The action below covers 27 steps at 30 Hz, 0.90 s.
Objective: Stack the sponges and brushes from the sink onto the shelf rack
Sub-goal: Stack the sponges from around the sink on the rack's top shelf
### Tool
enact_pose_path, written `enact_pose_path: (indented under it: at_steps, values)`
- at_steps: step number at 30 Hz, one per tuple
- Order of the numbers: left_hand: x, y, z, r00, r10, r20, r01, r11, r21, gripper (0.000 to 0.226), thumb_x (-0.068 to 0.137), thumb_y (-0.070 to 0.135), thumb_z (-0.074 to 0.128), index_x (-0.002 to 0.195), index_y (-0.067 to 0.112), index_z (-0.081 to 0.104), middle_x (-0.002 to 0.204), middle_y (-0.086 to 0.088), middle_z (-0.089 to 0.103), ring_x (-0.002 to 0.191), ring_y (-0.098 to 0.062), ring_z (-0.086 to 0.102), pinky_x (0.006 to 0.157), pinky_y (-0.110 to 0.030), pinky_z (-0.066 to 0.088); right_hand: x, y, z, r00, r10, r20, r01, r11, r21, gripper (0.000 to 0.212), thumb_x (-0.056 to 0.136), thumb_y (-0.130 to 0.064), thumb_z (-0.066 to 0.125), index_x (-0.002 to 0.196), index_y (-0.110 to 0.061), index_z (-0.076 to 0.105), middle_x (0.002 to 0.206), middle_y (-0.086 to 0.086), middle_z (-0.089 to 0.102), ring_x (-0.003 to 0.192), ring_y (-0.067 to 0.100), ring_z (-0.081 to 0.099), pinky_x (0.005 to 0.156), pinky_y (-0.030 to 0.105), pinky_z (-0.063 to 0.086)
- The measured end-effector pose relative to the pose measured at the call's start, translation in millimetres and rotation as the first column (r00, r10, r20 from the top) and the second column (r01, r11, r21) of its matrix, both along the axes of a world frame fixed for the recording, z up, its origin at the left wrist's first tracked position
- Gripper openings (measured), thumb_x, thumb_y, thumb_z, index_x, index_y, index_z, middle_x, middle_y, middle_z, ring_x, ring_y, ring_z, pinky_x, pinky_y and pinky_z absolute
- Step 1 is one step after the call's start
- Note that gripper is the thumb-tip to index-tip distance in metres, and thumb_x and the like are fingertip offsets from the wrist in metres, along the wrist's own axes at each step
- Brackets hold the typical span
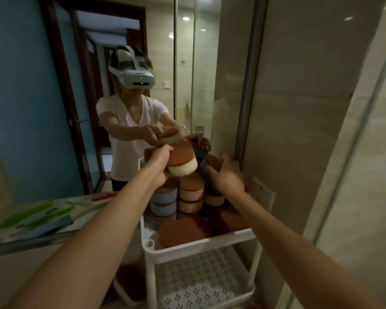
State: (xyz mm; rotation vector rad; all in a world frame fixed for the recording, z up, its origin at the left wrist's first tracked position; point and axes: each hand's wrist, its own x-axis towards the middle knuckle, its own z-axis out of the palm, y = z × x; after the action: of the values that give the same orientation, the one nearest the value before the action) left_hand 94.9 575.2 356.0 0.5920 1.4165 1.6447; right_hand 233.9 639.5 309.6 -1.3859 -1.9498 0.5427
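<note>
Since the rack [201, 241] carries a tall, uneven pile [188, 195] of sponges in its top tray, the step in hand looks like setting one more on top. It should go best if the piece comes down flat on a level column rather than on the tilted ones at the back, with the free hand ready to steady the heap. Both arms reach forward over the tray, the left from the counter [42, 221] side. The left hand [159, 161] curls fingers and thumb round the side of a round sponge [183, 163], brown face up and cream below, tilted, above the pile. The right hand [226, 175] is spread, palm inward, holding nothing, just beside a dark sponge [213, 162]; whether it touches, I cannot tell.
</note>
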Motion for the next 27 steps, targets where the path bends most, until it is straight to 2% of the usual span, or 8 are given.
enact_pose_path:
  at_steps: [4,7,12,17,20,22,25,27]
  values:
    - [-5.4,11.0,-11.9,0.999,-0.012,0.045,0.013,1.000,-0.018,0.036,0.096,0.021,0.039,0.129,0.010,0.049,0.102,-0.007,0.062,0.088,-0.020,0.056,0.085,-0.035,0.045,-11.3,7.3,6.7,0.984,0.046,0.170,-0.046,0.999,-0.007,0.044,0.089,-0.044,0.050,0.125,-0.019,0.044,0.121,0.009,0.054,0.107,0.030,0.056,0.080,0.035,0.046]
    - [-13.0,16.1,-17.7,0.998,-0.014,0.066,0.015,1.000,-0.012,0.034,0.097,0.020,0.038,0.128,0.011,0.049,0.100,-0.008,0.060,0.099,-0.023,0.054,0.094,-0.041,0.046,-6.7,9.1,10.6,0.979,0.147,0.140,-0.137,0.987,-0.081,0.034,0.089,-0.042,0.049,0.113,-0.019,0.053,0.107,0.005,0.061,0.092,0.024,0.059,0.072,0.031,0.046]
    - [-15.4,21.1,-23.3,0.997,-0.014,0.073,0.014,1.000,0.005,0.031,0.097,0.019,0.038,0.124,0.013,0.051,0.088,-0.005,0.060,0.082,-0.019,0.058,0.091,-0.040,0.047,10.2,7.7,10.6,0.956,0.283,0.075,-0.276,0.957,-0.088,0.034,0.091,-0.034,0.051,0.124,-0.027,0.057,0.124,0.000,0.061,0.110,0.023,0.057,0.088,0.034,0.048]
    - [-14.8,22.8,-24.0,0.997,-0.013,0.075,0.012,1.000,0.011,0.035,0.097,0.020,0.038,0.130,0.012,0.049,0.110,-0.010,0.059,0.100,-0.023,0.056,0.088,-0.039,0.047,11.0,9.2,-0.5,0.892,0.344,0.294,-0.368,0.929,0.031,0.037,0.097,-0.038,0.041,0.132,-0.032,0.050,0.142,0.000,0.047,0.130,0.023,0.043,0.099,0.031,0.037]
    - [-13.1,22.4,-23.4,0.999,-0.009,0.045,0.010,1.000,-0.008,0.036,0.097,0.021,0.039,0.130,0.012,0.049,0.117,-0.011,0.060,0.097,-0.022,0.057,0.089,-0.038,0.047,7.6,8.5,-5.4,0.867,0.307,0.392,-0.332,0.943,-0.005,0.040,0.100,-0.034,0.028,0.135,-0.025,0.046,0.139,0.013,0.046,0.127,0.035,0.039,0.102,0.042,0.038]
    - [-12.0,21.9,-22.9,0.999,-0.009,0.035,0.009,1.000,-0.011,0.035,0.097,0.021,0.039,0.129,0.011,0.050,0.113,-0.010,0.061,0.094,-0.021,0.058,0.089,-0.036,0.047,4.7,7.9,-3.0,0.866,0.341,0.366,-0.344,0.937,-0.062,0.037,0.100,-0.025,0.024,0.123,-0.013,0.051,0.127,0.018,0.054,0.119,0.038,0.041,0.097,0.050,0.040]
    - [-9.1,21.7,-20.2,1.000,-0.016,0.023,0.016,1.000,-0.001,0.034,0.097,0.019,0.040,0.127,0.009,0.052,0.104,-0.007,0.063,0.080,-0.015,0.059,0.084,-0.032,0.047,5.9,3.9,10.7,0.857,0.412,0.309,-0.368,0.910,-0.190,0.040,0.098,-0.030,0.023,0.112,-0.008,0.054,0.123,0.016,0.054,0.116,0.034,0.044,0.097,0.046,0.038]
    - [-4.7,21.8,-14.7,0.999,-0.028,0.030,0.027,0.999,0.027,0.033,0.096,0.017,0.042,0.125,0.008,0.053,0.097,-0.005,0.064,0.077,-0.013,0.058,0.081,-0.029,0.048,8.7,1.3,19.0,0.880,0.461,0.115,-0.429,0.875,-0.223,0.041,0.097,-0.029,0.028,0.115,-0.002,0.053,0.122,0.020,0.055,0.111,0.038,0.050,0.097,0.049,0.042]
